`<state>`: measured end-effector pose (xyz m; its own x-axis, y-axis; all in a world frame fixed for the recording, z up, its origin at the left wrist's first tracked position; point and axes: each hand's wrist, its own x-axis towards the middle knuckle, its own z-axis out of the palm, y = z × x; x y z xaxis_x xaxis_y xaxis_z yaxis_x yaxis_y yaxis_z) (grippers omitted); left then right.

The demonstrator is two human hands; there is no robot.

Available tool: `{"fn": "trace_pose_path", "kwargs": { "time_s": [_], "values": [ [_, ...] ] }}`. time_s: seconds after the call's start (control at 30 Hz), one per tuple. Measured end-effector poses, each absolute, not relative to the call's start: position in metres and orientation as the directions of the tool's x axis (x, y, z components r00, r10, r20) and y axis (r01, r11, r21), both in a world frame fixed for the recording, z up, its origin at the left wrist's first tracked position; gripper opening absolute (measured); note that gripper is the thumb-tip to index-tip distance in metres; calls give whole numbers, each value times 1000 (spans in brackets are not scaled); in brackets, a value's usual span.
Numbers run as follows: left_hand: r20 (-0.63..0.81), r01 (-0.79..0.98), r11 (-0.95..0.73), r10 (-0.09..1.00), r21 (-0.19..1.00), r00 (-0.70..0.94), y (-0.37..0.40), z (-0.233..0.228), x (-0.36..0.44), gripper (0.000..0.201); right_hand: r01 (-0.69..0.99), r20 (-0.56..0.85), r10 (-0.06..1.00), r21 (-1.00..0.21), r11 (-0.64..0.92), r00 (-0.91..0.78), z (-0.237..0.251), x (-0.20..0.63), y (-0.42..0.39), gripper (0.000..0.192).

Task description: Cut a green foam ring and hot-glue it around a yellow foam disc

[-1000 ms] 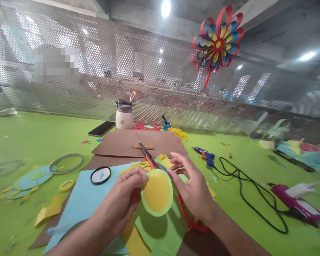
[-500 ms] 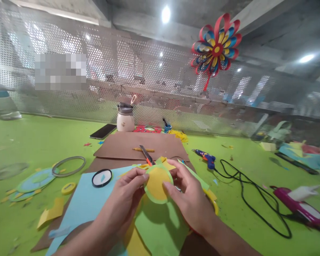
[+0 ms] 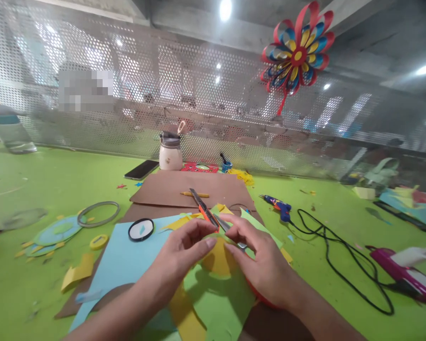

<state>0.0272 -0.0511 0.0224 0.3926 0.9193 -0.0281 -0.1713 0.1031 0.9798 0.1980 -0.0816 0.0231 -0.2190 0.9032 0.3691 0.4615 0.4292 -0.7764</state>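
Observation:
A small yellow paper disc with a green paper rim (image 3: 218,261) is held between my two hands, tilted so that its face looks foreshortened. My left hand (image 3: 184,253) pinches its upper left edge between thumb and fingers. On the other side, my right hand (image 3: 261,255) grips the upper right edge the same way. Below the disc lies a green paper sheet (image 3: 220,308), with yellow paper (image 3: 186,310) beside it. Just beyond my fingertips are an orange-and-black utility knife (image 3: 204,208) and scissors (image 3: 224,224), whose handles are partly hidden by my right hand.
Light blue paper (image 3: 135,258) and brown card (image 3: 195,182) lie under the work. To the left are a black-rimmed ring (image 3: 141,229), a grey ring (image 3: 98,214) and a yellow tape roll (image 3: 99,242). A glue gun (image 3: 277,207) with a looping cord lies right.
The disc has tipped back from facing me to a flatter angle. My fingers have shifted toward its far edge, and more of the knife and scissors shows.

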Motion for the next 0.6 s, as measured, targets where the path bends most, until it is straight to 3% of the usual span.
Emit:
{"fn": "trace_pose_path", "kwargs": {
  "time_s": [0.13,0.3,0.47,0.6],
  "values": [
    [43,-61,-18,906,998,420,-48,15,29,14,485,354,863,-719,498,-361,31,202,-85,50],
    [82,44,-114,889,993,450,-47,11,28,14,503,354,856,-699,509,-375,30,209,-84,55],
    [8,39,-27,905,999,425,-48,16,29,18,483,336,871,-732,480,-357,32,210,-82,50],
    [-61,-4,66,935,998,350,-47,17,28,20,394,408,879,-786,476,-248,34,211,-81,44]
  ]
}}
